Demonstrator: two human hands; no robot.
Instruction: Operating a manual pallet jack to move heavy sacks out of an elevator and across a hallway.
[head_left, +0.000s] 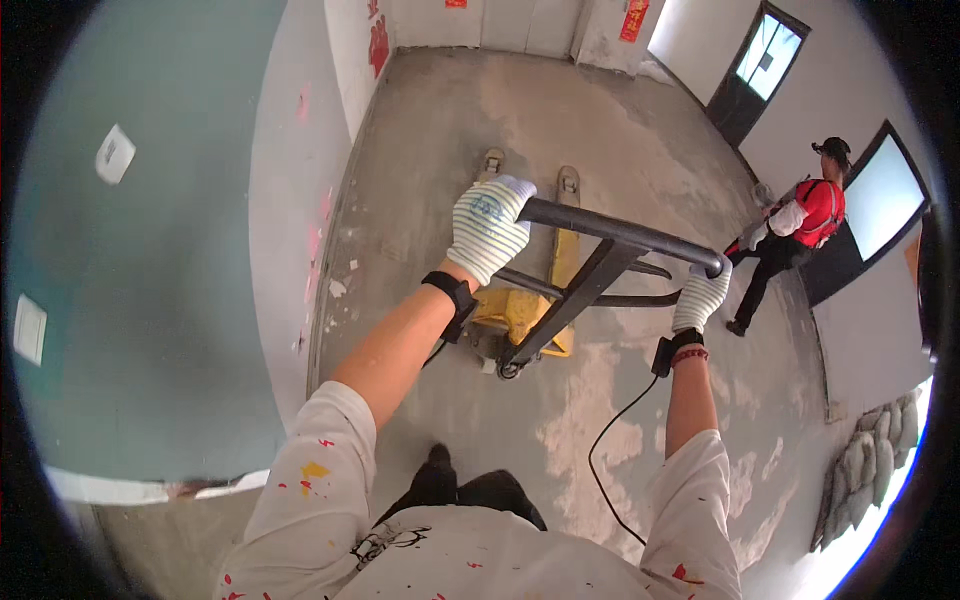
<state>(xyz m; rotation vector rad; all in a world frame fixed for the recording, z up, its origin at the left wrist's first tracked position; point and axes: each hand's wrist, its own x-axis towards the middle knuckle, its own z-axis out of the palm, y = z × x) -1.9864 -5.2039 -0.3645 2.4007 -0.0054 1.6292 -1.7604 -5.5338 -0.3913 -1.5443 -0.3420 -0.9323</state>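
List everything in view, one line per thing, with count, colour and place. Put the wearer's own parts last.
Pallet jack: one, yellow body, on the floor ahead, forks pointing away.
Jack handle: one, black loop bar, gripped at both ends.
Concrete floor: grey, patchy with pale stains.
Wall: grey-green, at left, with white switch plates.
Co-worker: one, red vest and dark cap, standing at right.
Sandbags: a stack, grey, lower right.
Cable: one, black, hanging from the right wrist.
Left hand: white knit glove, fingers closed on the handle.
Right hand: white knit glove, closed on the handle.
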